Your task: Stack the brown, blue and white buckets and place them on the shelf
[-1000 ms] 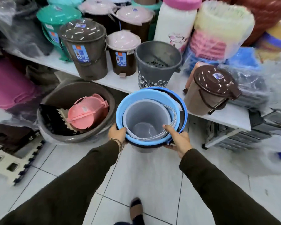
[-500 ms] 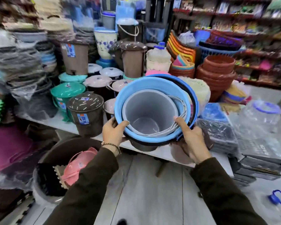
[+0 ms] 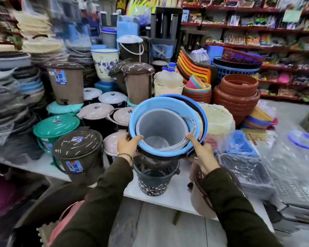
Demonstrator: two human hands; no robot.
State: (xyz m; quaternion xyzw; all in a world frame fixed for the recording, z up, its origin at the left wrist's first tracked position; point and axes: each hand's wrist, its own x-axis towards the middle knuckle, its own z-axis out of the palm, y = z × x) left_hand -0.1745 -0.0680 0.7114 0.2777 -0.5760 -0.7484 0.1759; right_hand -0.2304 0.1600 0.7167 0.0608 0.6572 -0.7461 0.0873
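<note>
Three buckets are nested into one stack: a pale white-grey bucket (image 3: 159, 127) sits inside a blue bucket (image 3: 150, 107), which sits in a dark brown bucket (image 3: 161, 155) of which only the rim shows. The stack is tilted toward me, in the air above the white shelf (image 3: 171, 196). My left hand (image 3: 128, 144) grips the stack's left rim, thumb over the blue edge. On the right rim, my right hand (image 3: 201, 154) holds with a finger inside. The stack hovers just over a dark grey perforated bin (image 3: 154, 180).
Lidded bins crowd the shelf: a dark brown one (image 3: 78, 154), a green one (image 3: 56, 128), pinkish lids (image 3: 96, 110), a tan bin (image 3: 202, 198) on its side under my right arm. Cream baskets in plastic (image 3: 218, 125), terracotta pots (image 3: 237, 97) and a blue crate (image 3: 241, 145) lie right.
I have lifted the nested buckets from floor level up over the shelf. The view rose with them, and the stack now hangs over the perforated bin.
</note>
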